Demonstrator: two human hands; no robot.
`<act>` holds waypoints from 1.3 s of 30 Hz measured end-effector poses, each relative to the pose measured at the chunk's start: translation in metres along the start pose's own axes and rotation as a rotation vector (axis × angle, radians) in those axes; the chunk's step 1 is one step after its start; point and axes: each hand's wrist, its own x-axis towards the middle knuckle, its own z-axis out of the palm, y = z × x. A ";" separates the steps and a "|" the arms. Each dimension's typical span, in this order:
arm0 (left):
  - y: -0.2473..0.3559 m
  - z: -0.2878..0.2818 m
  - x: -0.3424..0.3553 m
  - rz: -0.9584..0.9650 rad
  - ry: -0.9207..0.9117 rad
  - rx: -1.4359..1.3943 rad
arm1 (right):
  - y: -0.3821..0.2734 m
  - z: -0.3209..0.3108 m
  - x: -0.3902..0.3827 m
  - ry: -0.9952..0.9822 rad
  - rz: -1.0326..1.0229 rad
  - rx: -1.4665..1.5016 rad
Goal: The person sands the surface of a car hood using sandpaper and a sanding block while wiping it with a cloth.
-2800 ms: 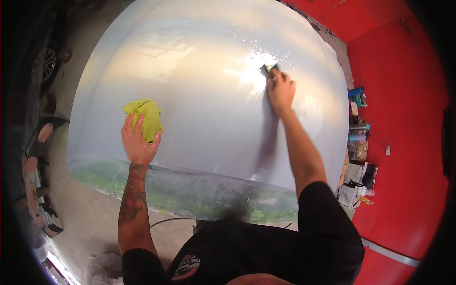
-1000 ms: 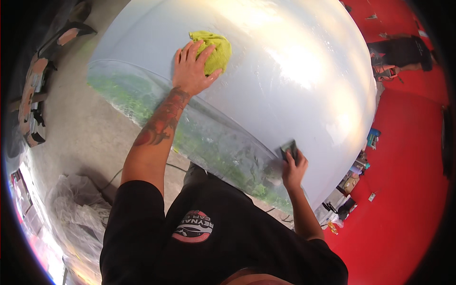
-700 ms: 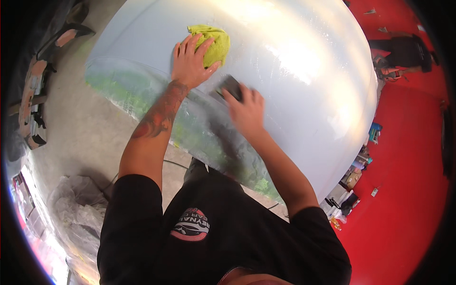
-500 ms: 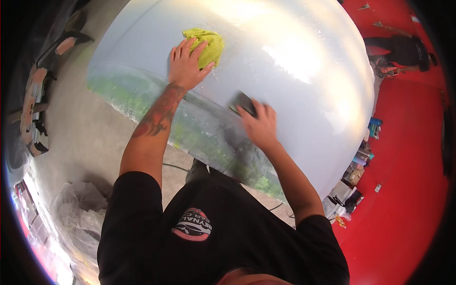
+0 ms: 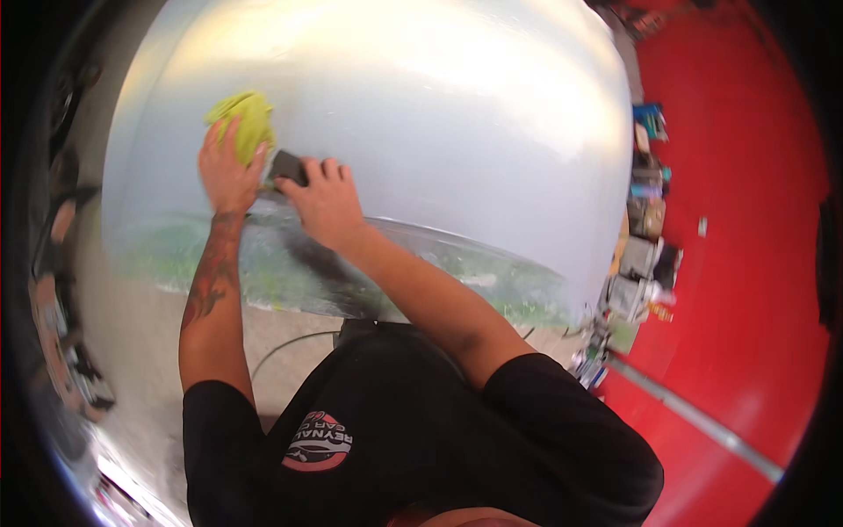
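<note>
A large pale grey curved panel (image 5: pixel 457 140) lies before me, glossy, with a mottled green band (image 5: pixel 492 281) along its near edge. My left hand (image 5: pixel 230 176) grips a crumpled yellow-green cloth (image 5: pixel 246 119) against the panel, its fingers spread over the cloth's lower part. Just to the right, my right hand (image 5: pixel 327 198) holds a dark rectangular block (image 5: pixel 288 167) on the panel, above the green band and close to the cloth.
Bottles, boxes and other items (image 5: pixel 648 215) line the panel's right side along a red surface (image 5: pixel 738 246), where a metal strip (image 5: pixel 685 413) runs. Dark and pale parts (image 5: pixel 66 334) lie at far left. A cable (image 5: pixel 290 342) crosses the grey floor below the panel.
The view has turned since half a second ago. My right hand and block have moved left, up beside my left hand. The person seen earlier at upper right is no longer clearly visible.
</note>
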 end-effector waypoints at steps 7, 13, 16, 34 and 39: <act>0.014 -0.005 0.006 -0.020 -0.036 -0.023 | 0.136 -0.099 -0.199 0.219 0.631 -0.199; 0.012 -0.004 0.008 0.019 -0.047 -0.034 | 0.169 -0.129 -0.219 0.514 1.338 -0.360; 0.012 -0.003 0.009 0.046 -0.020 -0.057 | 0.115 -0.089 -0.154 0.385 0.827 -0.197; 0.007 -0.001 0.008 0.103 -0.034 0.013 | 0.189 -0.112 -0.273 0.461 1.123 -0.405; 0.006 -0.001 0.009 0.127 -0.065 -0.030 | 0.241 -0.148 -0.337 0.400 1.174 -0.427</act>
